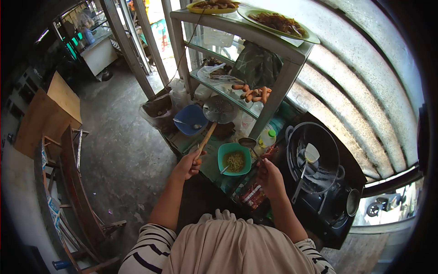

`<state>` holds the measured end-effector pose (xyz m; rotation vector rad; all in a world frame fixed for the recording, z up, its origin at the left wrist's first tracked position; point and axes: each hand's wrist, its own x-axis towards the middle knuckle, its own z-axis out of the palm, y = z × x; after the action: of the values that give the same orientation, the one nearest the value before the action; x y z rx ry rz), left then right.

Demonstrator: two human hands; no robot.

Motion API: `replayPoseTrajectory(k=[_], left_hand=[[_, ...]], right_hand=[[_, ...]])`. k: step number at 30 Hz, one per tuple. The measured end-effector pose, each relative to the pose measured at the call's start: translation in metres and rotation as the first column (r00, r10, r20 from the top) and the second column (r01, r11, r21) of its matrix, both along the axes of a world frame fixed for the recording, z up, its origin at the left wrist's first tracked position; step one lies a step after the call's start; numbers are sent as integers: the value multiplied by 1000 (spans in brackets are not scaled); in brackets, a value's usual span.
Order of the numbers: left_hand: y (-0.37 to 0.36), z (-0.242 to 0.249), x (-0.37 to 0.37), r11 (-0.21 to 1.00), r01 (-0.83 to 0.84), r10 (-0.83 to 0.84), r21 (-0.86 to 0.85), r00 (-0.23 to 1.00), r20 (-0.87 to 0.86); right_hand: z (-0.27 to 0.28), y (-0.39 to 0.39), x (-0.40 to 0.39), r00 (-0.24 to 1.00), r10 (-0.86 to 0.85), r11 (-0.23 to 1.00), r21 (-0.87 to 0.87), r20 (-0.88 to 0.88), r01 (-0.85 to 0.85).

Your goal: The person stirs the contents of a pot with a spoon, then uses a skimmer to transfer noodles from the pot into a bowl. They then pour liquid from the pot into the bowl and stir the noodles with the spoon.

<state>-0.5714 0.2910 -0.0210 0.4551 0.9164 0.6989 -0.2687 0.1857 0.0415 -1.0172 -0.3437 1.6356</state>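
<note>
My left hand (pixel 188 165) is closed around the wooden handle of a wide round skimmer (pixel 220 109), its perforated metal disc held out beyond the blue bowl. In my right hand (pixel 270 177) is the thin handle of a ladle (pixel 247 142), its small dark bowl at the far right edge of the green bowl. That green bowl (pixel 248 163) stands between my hands and contains noodles (pixel 235 160) in broth, with a spoon handle leaning at its near left side. A blue bowl (pixel 185 127) with a spoon in it sits further back.
To the right, a large wok (pixel 335 162) holding a spatula (pixel 299 185) rests on a black stove (pixel 335 217). A green-capped bottle (pixel 266 139) and red packets (pixel 253 197) lie near my right hand. A glass display case (pixel 269 116) rises behind; a wooden bench (pixel 80 182) stands left.
</note>
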Motion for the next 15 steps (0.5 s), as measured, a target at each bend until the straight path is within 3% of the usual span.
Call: replayPoseTrajectory(k=[3,6,8,9,10,11,12,13,14,15], left_hand=[[28,-5,-20,988,149,-148,-37,988,30],[66,12,-43,958,278,-277,-75,961,18],[95,13,-57,933,352,-353,-71,936,-9],[113,17,-65,906,417,-421,-69,906,-48],[128,22,-70,899,434,-436,-56,899,-43],[142,26,-75,868,492,-497,-70,861,-104],[157,28,-81,832,547,-554,-91,816,-165],[175,21,-89,798,598,-602,-75,784,-150],[189,13,-96,788,611,-616,-80,776,-138],[204,11,-101,752,651,-659,-105,745,-100]], right_hand=[[-31,22,-25,989,-24,990,-144,-146,3],[-57,58,-34,996,0,989,-147,-89,-13],[-69,89,-41,963,44,999,-13,264,-42],[-84,108,-43,962,26,1000,-7,273,-25],[-103,131,-43,837,28,997,43,547,-61],[-111,151,-45,635,11,991,75,772,-108],[-107,169,-50,627,-5,992,80,779,-92],[-104,186,-56,262,-26,989,62,965,-134],[-101,197,-61,-147,-40,986,15,988,-168],[-100,209,-64,-153,-34,988,10,988,-156]])
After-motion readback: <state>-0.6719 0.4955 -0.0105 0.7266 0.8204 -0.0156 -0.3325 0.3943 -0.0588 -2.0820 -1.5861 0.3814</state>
